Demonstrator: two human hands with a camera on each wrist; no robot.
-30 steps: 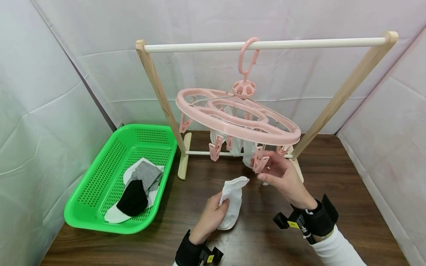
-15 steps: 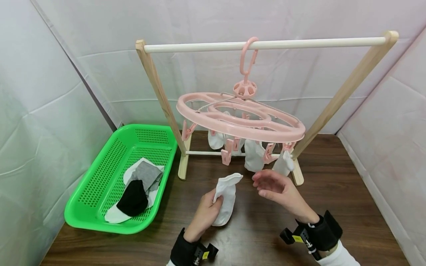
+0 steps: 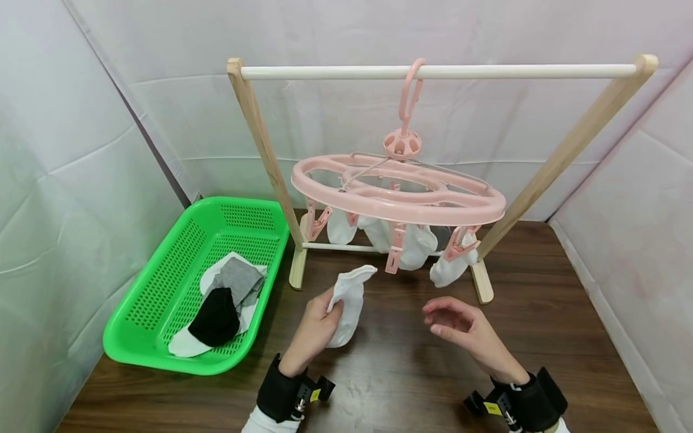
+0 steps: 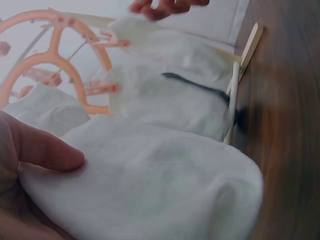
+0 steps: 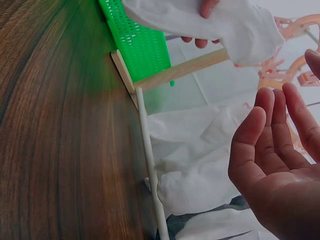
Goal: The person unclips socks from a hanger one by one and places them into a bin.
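My left hand pinches a white sock between thumb and fingers, in front of the pink clip hanger. In the left wrist view that sock fills the foreground under my thumb. My right hand hovers over the table with loosely curved fingers and holds nothing, also seen so in the right wrist view. Above and beyond it, a white sock dangles from a pink clip. Several more white socks hang under the ring, and a free clip points down at its front.
A green basket at the left holds a black sock, a grey sock and white ones beneath. The hanger hooks over the white bar of a wooden-legged rack. White fabric walls surround the brown table.
My right hand has let go of a clip and drawn back toward me. The hanger has turned and levelled, its socks shifting. My left hand has moved left with the white sock.
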